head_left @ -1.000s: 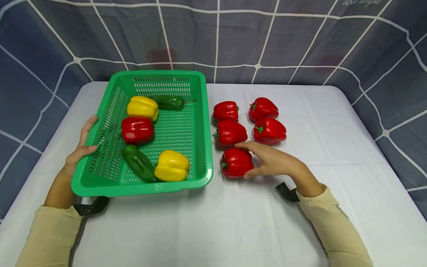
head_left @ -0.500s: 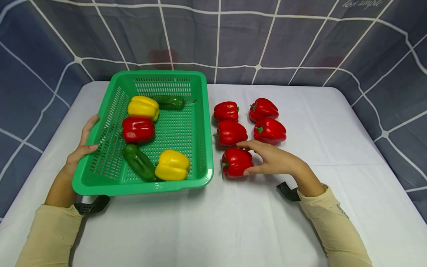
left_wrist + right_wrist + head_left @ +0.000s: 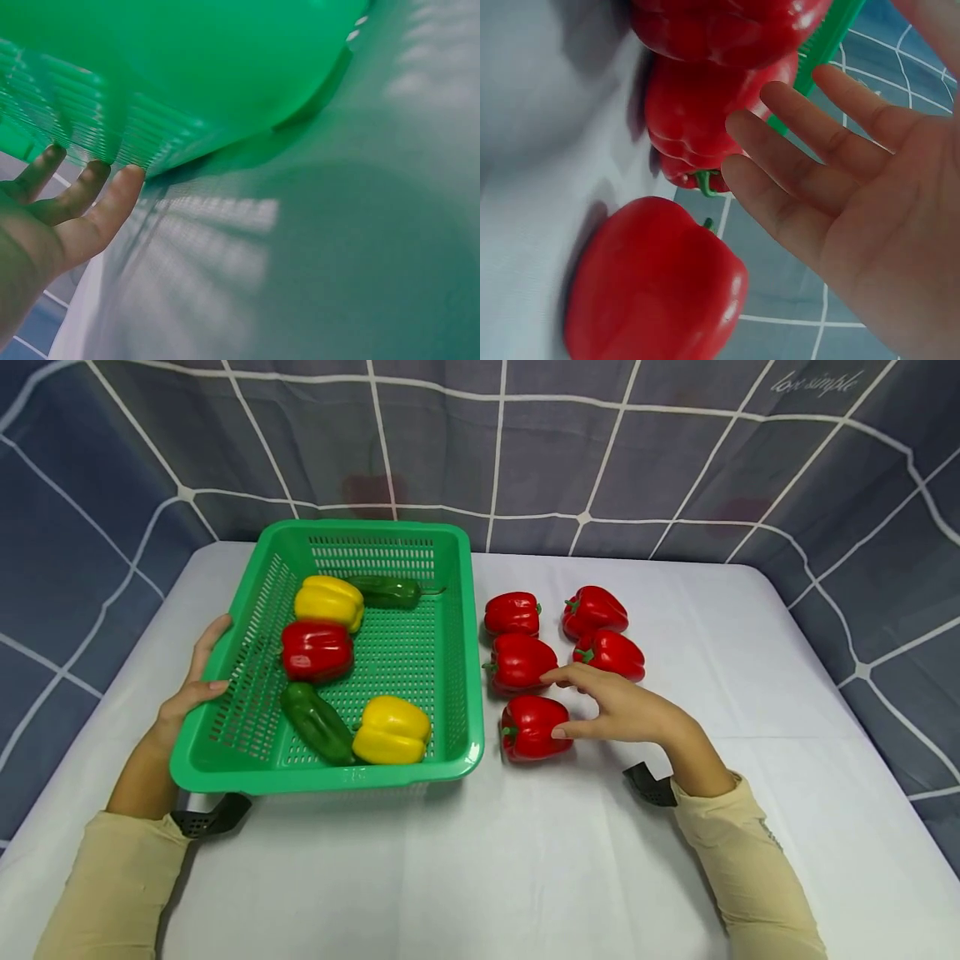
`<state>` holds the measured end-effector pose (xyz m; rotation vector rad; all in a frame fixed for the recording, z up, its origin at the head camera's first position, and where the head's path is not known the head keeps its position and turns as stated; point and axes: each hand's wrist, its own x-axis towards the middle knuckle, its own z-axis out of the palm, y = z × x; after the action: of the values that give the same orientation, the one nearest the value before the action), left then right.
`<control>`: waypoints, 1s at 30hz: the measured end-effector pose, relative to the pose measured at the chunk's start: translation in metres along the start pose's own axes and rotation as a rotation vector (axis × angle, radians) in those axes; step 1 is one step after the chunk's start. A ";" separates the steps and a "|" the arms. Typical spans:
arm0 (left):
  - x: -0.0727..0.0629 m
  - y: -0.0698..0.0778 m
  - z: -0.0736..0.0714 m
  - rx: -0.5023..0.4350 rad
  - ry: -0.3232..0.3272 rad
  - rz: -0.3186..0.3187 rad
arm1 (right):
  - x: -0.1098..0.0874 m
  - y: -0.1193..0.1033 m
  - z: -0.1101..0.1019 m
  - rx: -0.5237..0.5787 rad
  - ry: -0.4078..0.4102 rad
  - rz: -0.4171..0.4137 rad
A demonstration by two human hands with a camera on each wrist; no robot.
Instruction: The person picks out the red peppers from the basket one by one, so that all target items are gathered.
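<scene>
My left hand [image 3: 183, 693] holds the left side of the green plastic basket [image 3: 477, 677], thumb over the rim and fingers against the slotted outer wall [image 3: 161, 127]. A red bell pepper [image 3: 317, 650], two yellow bell peppers, one at the front [image 3: 392, 731] and one further back [image 3: 328, 602], and two long green peppers, one near [image 3: 318, 725] and one far [image 3: 386, 592], lie inside. My right hand [image 3: 618, 706] hovers with loosely spread fingers over the nearest red bell pepper [image 3: 534, 728]. In the right wrist view its palm [image 3: 885, 232] faces the peppers, holding nothing.
Right of the basket, several more red bell peppers stand close together on the white cloth: one in the middle [image 3: 521, 662], two at the back [image 3: 513, 613] and right [image 3: 611, 653], another far right [image 3: 594, 612]. A grey checked curtain [image 3: 547, 460] encloses the table.
My right hand's fingers have risen slightly from the nearest red bell pepper. The head view has shifted a little; the left hand stays at the basket and the peppers lie as before.
</scene>
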<state>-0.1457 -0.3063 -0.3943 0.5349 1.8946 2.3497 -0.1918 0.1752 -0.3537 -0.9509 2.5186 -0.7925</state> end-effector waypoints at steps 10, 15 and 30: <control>-0.002 0.002 -0.002 -0.017 0.017 0.011 | 0.018 -0.011 -0.016 -0.032 0.020 -0.033; -0.004 0.003 -0.001 -0.021 0.032 0.005 | 0.035 -0.025 -0.029 -0.070 0.027 -0.062; 0.003 0.001 0.002 -0.061 0.020 0.014 | 0.091 -0.072 -0.061 -0.071 -0.010 -0.161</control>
<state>-0.1475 -0.3041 -0.3927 0.5234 1.8257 2.4217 -0.2508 0.0918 -0.2721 -1.1901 2.5001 -0.7467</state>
